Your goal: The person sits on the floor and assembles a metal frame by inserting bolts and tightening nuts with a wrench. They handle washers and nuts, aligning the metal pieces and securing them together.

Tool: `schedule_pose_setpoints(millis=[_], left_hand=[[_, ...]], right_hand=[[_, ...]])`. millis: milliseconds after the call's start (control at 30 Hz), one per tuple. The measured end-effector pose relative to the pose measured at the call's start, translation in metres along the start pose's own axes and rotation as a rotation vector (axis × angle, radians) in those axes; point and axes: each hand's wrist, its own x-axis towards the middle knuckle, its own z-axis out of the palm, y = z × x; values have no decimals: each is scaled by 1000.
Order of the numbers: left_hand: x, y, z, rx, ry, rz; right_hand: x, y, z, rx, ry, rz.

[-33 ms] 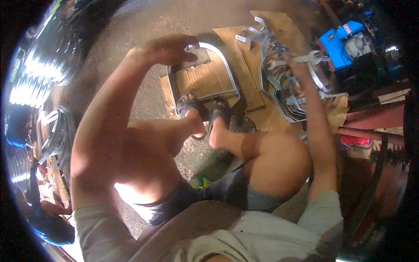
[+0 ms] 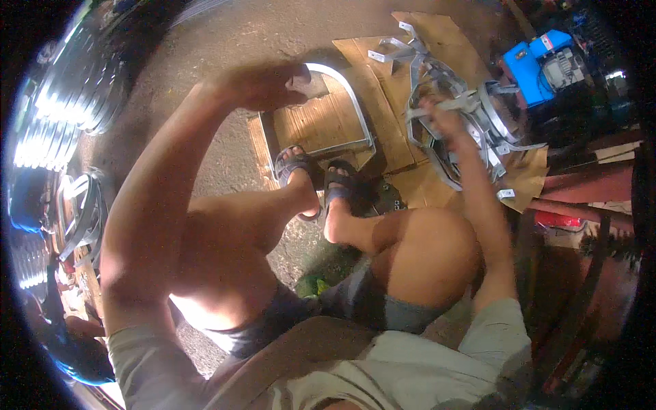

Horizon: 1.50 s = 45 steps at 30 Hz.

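Observation:
A D-shaped metal frame (image 2: 356,106) stands in front of my feet, over a piece of cardboard. At its top left, my left hand (image 2: 263,83) curls around the bar, with thumb and fingers closed on it; the palm side is hidden. My right hand (image 2: 445,121) grips a wrench (image 2: 456,103), blurred by motion, over a heap of bent metal strips (image 2: 437,156). Those strips have small holes at their ends and lie to the right of the frame.
Flattened cardboard (image 2: 379,85) lies under the strips. A blue machine (image 2: 540,61) with a grey motor stands at the far right, by a reddish beam (image 2: 588,186). Shiny metal coils (image 2: 65,102) are stacked at the left. My sandalled feet (image 2: 338,181) are close to the frame.
My right hand and the wrench have moved left, toward the frame, and the wrench is more blurred. My left hand stays at the frame's top left.

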Motion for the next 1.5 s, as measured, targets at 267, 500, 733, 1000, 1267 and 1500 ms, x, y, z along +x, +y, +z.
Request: schedule_pose_setpoints(millis=[267,500,733,1000,1267,1500], left_hand=[[27,-55,78,-53,-209,-25],[24,-70,187,-255,-297,64],[11,-80,180,-306,-387,-148],[-12,-88,171,-403,-391,-293],[-19,-88,182,-492,-345,-309],[-32,-108,186,-341,-327,-415]], right_hand=[[40,126,109,-89,-184,275],[83,170,144,-186,-284,154],[154,169,167,-505,-482,204],[25,197,168,-230,50,-167],[6,161,166,-33,-73,-84],[151,170,167,-350,-486,165]])
